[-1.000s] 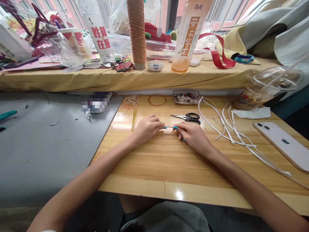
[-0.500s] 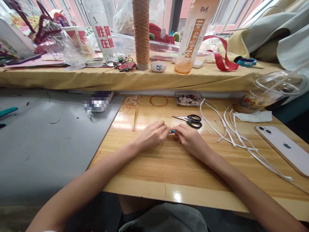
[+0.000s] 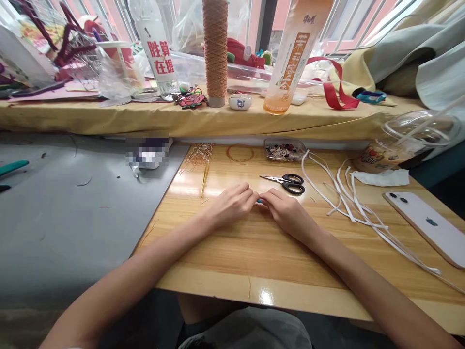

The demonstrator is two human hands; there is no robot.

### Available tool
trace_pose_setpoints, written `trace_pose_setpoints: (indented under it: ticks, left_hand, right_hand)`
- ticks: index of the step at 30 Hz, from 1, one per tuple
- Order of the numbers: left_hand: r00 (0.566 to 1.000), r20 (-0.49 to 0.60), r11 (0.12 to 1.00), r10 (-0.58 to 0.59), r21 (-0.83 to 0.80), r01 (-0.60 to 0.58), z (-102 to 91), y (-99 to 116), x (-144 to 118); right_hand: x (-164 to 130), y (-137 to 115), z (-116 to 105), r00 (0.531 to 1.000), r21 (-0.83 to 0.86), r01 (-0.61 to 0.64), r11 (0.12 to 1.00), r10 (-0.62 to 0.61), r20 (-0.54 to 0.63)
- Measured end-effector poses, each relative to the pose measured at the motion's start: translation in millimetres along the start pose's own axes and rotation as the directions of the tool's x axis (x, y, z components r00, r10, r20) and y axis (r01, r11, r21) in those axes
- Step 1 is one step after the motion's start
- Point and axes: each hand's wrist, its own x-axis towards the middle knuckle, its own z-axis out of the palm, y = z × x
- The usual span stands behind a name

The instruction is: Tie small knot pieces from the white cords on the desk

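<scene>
- Both hands were down on the desk [image 3: 254, 252], fingertips pressed together in the middle. The left hand [image 3: 232, 206] and right hand [image 3: 286, 213] were pinching something tiny between them; only a speck of teal showed there, and I couldn't tell if that was nail polish or the thing itself.
- Just past the right hand lay black-handled scissors [image 3: 288, 182], blades pointing left, apart from the fingers.
- Beyond the left hand sat gold tweezers [image 3: 204, 178], thin and pointy, with a messy tuft of copper thread [image 3: 198, 154] at the far end.
- A ring of copper wire [image 3: 240, 153] lay flat near the back edge, next to a clear tray of beads [image 3: 284, 150].
- Right side: a tangle of flat white cords [image 3: 345, 198] sprawled across the glossy wood-grain top, then a white phone [image 3: 428, 224] face down with an apple logo.
- A crumpled tissue [image 3: 381, 177] and a domed plastic cup [image 3: 410, 138] lying on its side sat at the far right.
- The ledge behind, draped in yellow cloth, held a tall cone of orange yarn [image 3: 215, 51], a small white dish [image 3: 240, 102], an orange drink bottle [image 3: 294, 58] with Chinese lettering, and a clear bottle [image 3: 157, 48] reading 胜算在握 in red.
- A red ribbon [image 3: 334, 87] looped near the bottle.
</scene>
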Motion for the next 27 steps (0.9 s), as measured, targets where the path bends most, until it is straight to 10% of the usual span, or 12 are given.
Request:
trace_pose_setpoints:
  ticks: [8, 17, 27]
  left_hand:
    - [0.999, 0.042, 0.998, -0.019, -0.061, 0.021, -1.3, 2.1, -0.1]
    - [0.995, -0.022, 0.959, -0.094, -0.272, 0.085, 7.0, -3.5, -5.3]
    - [0.993, -0.035, 0.934, -0.109, -0.346, 0.09, 8.1, -3.2, -4.9]
  right_hand:
    - [-5.1, 4.0, -3.4, 0.992, -0.177, 0.129, 0.976, -0.126, 0.03]
    - [0.7, 6.1, -7.6, 0.994, 0.249, -0.108, 0.963, 0.109, 0.011]
    - [3.2, -0.2, -12.2, 0.993, 0.354, -0.12, 0.927, 0.118, 0.028]
